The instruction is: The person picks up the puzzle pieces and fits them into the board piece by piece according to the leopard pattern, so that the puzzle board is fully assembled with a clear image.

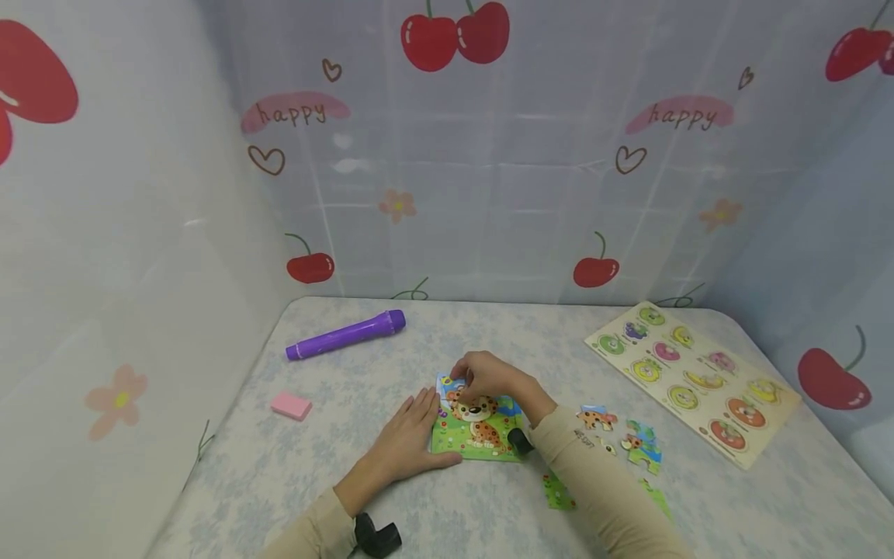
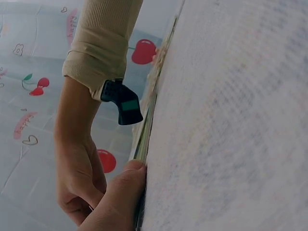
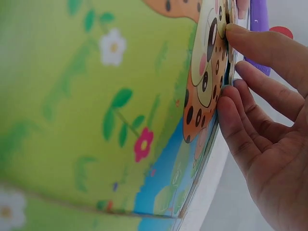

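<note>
A square jigsaw puzzle (image 1: 447, 444) with a cartoon leopard on green grass lies in the middle of the table. My left hand (image 1: 408, 446) rests flat at its left side, fingers extended and thumb along the near edge; in the left wrist view that thumb (image 2: 126, 185) touches the edge. My right hand (image 1: 486, 374) reaches over the upper left part, fingers bent down, pinching a puzzle piece there that the fingers mostly hide. In the right wrist view, the right hand's fingertips (image 3: 230, 103) meet the board beside the leopard's face (image 3: 208, 72), with a dark gap visible.
Loose puzzle pieces (image 1: 643, 446) lie right of the board, some partly under the right sleeve. A fruit peg board (image 1: 687, 423) lies at the right. A purple microphone (image 1: 345, 336) and a pink block (image 1: 291, 406) are at the left. Patterned curtains surround the table.
</note>
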The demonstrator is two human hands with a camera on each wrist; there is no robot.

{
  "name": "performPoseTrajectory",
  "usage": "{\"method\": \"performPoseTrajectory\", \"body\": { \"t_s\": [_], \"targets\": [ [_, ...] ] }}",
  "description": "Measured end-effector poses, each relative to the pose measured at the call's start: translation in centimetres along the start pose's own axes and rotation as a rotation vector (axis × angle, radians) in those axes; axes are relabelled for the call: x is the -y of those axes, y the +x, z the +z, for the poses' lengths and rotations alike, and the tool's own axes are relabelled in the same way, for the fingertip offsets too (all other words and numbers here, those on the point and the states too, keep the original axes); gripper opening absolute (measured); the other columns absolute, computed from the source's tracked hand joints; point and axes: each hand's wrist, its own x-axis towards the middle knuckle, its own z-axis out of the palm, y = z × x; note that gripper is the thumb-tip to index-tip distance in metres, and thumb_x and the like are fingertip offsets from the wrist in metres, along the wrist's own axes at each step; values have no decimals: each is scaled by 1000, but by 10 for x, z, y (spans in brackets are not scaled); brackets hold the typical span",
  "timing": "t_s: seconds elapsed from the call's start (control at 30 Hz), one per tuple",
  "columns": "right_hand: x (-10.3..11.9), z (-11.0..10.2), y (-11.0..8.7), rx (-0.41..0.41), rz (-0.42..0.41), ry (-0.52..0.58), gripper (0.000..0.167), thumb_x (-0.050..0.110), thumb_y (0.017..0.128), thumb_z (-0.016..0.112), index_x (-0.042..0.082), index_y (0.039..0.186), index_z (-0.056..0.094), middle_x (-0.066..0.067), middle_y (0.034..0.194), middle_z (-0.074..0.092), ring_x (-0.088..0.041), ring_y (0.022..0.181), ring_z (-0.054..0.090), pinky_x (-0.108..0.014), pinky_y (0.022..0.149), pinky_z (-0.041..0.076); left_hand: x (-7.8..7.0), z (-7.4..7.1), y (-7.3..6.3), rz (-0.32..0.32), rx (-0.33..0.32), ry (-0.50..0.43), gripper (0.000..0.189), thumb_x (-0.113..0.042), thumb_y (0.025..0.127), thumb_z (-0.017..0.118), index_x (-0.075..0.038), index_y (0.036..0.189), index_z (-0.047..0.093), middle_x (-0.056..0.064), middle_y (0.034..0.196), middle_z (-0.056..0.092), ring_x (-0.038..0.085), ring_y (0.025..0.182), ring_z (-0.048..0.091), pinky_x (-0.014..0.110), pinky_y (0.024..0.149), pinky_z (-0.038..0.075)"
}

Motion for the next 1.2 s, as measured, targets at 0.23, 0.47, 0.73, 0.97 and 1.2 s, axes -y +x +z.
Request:
{"method": "performPoseTrajectory", "body": {
  "t_s": [0.23, 0.47, 0.73, 0.97, 1.2],
  "targets": [
    [1, 1, -1, -6, 15, -7, 41, 14, 80, 79, 4, 118, 66, -6, 107, 67, -14, 86, 63, -30, 73, 56, 1, 0, 0, 3, 1, -4, 112, -83, 82, 42, 0, 154, 20, 13, 163, 19, 25, 152, 17, 43, 124, 17],
    [3, 2, -1, -21, 18, -25, 38, 10, 82, 77, 4, 118, 67, -8, 108, 67, -16, 88, 63, -31, 75, 56, 2, 2, 1, 7, -6, 3, 113, -84, 81, 41, 0, 154, 20, 13, 162, 19, 25, 152, 17, 43, 124, 18],
    [2, 3, -1, -31, 10, -32, 38, 11, 82, 77, 3, 118, 67, -7, 105, 66, -15, 86, 62, -31, 73, 56, 1, 2, 2, 10, -9, 9, 113, -84, 81, 40, 0, 154, 21, 14, 162, 20, 26, 151, 18, 44, 124, 18],
    [1, 2, -2, -16, 29, -6, 43, 16, 81, 79, 6, 120, 66, -4, 104, 67, -13, 85, 61, -29, 71, 55, 1, 0, 1, 9, -7, 14, 112, -84, 81, 41, -1, 154, 22, 13, 162, 21, 26, 151, 19, 44, 123, 19],
    [-2, 3, -3, -24, 26, -17, 45, 19, 80, 80, 6, 121, 66, -3, 108, 67, -13, 88, 61, -30, 75, 55, 0, 2, 0, 2, -10, 32, 112, -84, 81, 41, -1, 154, 22, 13, 162, 22, 25, 151, 20, 44, 123, 20]
  ]
}}
